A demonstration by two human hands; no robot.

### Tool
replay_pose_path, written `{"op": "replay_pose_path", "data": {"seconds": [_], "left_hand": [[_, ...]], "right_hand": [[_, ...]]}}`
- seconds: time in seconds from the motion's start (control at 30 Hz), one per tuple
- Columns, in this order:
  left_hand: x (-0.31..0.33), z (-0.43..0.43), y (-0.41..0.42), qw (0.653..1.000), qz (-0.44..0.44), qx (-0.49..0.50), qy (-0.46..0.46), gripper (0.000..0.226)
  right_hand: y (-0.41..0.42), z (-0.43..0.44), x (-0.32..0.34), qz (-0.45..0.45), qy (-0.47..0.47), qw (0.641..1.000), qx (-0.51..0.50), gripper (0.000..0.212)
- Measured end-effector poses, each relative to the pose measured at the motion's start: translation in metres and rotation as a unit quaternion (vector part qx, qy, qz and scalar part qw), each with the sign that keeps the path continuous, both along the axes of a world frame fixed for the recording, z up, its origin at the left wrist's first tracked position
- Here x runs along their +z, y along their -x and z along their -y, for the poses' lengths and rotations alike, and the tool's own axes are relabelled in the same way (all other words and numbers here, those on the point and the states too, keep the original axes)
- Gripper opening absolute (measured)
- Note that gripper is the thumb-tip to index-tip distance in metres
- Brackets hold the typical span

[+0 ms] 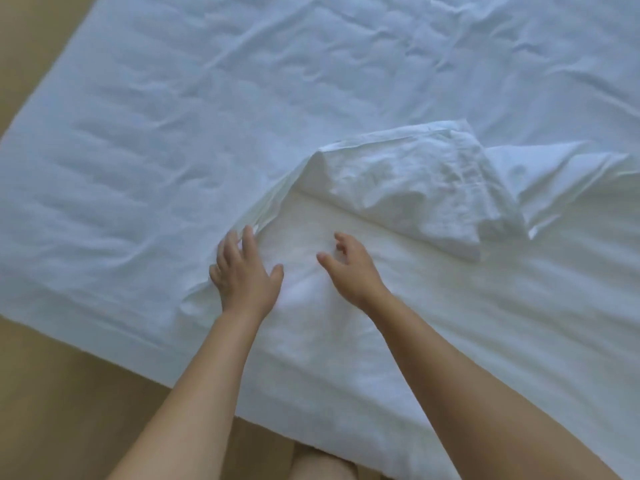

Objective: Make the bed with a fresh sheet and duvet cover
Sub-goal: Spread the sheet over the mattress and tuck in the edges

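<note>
A white sheet (145, 140) lies spread and wrinkled over the bed. On top of it, near the front edge, lies a white duvet cover (398, 188), partly unfolded, with a bunched fold rising in the middle. My left hand (242, 275) rests flat with spread fingers on the left edge of that fabric, fingertips touching a raised fold. My right hand (349, 268) hovers or rests lightly on the flat layer just to the right, fingers apart, holding nothing.
Tan floor (52, 393) shows at the left and along the bottom. The bed's front edge (214, 379) runs diagonally from left down to the bottom centre. My knees (322, 462) are visible against it.
</note>
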State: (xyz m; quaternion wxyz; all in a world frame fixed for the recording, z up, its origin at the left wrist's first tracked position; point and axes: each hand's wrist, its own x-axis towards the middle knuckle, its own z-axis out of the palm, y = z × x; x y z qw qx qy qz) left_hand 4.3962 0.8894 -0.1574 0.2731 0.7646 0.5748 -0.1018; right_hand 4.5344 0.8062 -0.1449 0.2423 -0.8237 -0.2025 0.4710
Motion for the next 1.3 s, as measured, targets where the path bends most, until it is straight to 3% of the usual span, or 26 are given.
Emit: {"op": "replay_pose_path", "data": {"seconds": [0.1, 0.2, 0.27, 0.37, 0.47, 0.53, 0.57, 0.67, 0.73, 0.77, 0.83, 0.9, 0.93, 1.03, 1.17, 1.3], "left_hand": [[-0.005, -0.009, -0.052, 0.995, 0.042, -0.081, -0.027, 0.098], [-0.002, -0.022, -0.120, 0.974, 0.055, -0.209, -0.062, 0.112], [0.002, -0.031, -0.163, 0.952, 0.051, -0.288, -0.095, 0.120], [-0.004, -0.046, -0.209, 0.923, -0.012, -0.368, -0.113, 0.133], [-0.012, -0.059, -0.230, 0.945, -0.042, -0.325, 0.017, 0.144], [-0.013, -0.059, -0.239, 0.941, -0.017, -0.334, 0.043, 0.139], [-0.012, -0.057, -0.242, 0.936, 0.009, -0.350, 0.049, 0.128], [-0.002, -0.059, -0.240, 0.917, 0.117, -0.377, 0.050, 0.052], [0.013, -0.078, -0.233, 0.925, 0.202, -0.313, 0.079, 0.030], [0.022, -0.094, -0.230, 0.931, 0.253, -0.251, 0.083, 0.028], [0.037, -0.135, -0.229, 0.940, 0.315, -0.127, 0.034, 0.031], [0.036, -0.167, -0.231, 0.971, 0.231, -0.042, -0.047, 0.049], [0.034, -0.175, -0.229, 0.985, 0.155, -0.022, -0.070, 0.060], [0.012, -0.144, -0.214, 0.989, 0.018, -0.132, -0.070, 0.072], [-0.036, -0.025, -0.167, 0.948, 0.093, -0.277, -0.128, 0.077], [-0.037, 0.101, -0.128, 0.932, 0.117, -0.339, -0.044, 0.060]], "right_hand": [[-0.048, 0.037, 0.006, 0.038, -0.007, 0.973, -0.227, 0.058], [-0.098, 0.050, 0.009, -0.072, -0.037, 0.872, -0.482, 0.066], [-0.126, 0.050, 0.006, -0.157, -0.040, 0.796, -0.584, 0.083], [-0.156, 0.034, 0.002, -0.203, -0.049, 0.705, -0.678, 0.101], [-0.171, 0.012, -0.002, -0.197, -0.033, 0.677, -0.708, 0.100], [-0.182, 0.007, -0.018, -0.189, -0.048, 0.669, -0.717, 0.090], [-0.184, 0.005, -0.023, -0.172, -0.056, 0.682, -0.709, 0.083], [-0.188, -0.017, -0.012, -0.056, -0.131, 0.689, -0.710, 0.051], [-0.198, -0.047, 0.003, 0.055, -0.189, 0.728, -0.657, 0.052], [-0.203, -0.066, 0.014, 0.081, -0.219, 0.755, -0.612, 0.053], [-0.212, -0.106, 0.036, 0.027, -0.266, 0.829, -0.491, 0.062], [-0.214, -0.132, 0.054, -0.066, -0.240, 0.913, -0.322, 0.074], [-0.211, -0.141, 0.058, -0.095, -0.222, 0.934, -0.264, 0.075], [-0.191, -0.133, 0.047, -0.104, -0.174, 0.949, -0.240, 0.077], [-0.149, -0.037, 0.006, -0.002, -0.045, 0.989, -0.142, 0.066], [-0.128, 0.093, -0.013, 0.187, 0.095, 0.978, 0.004, 0.056]]}}
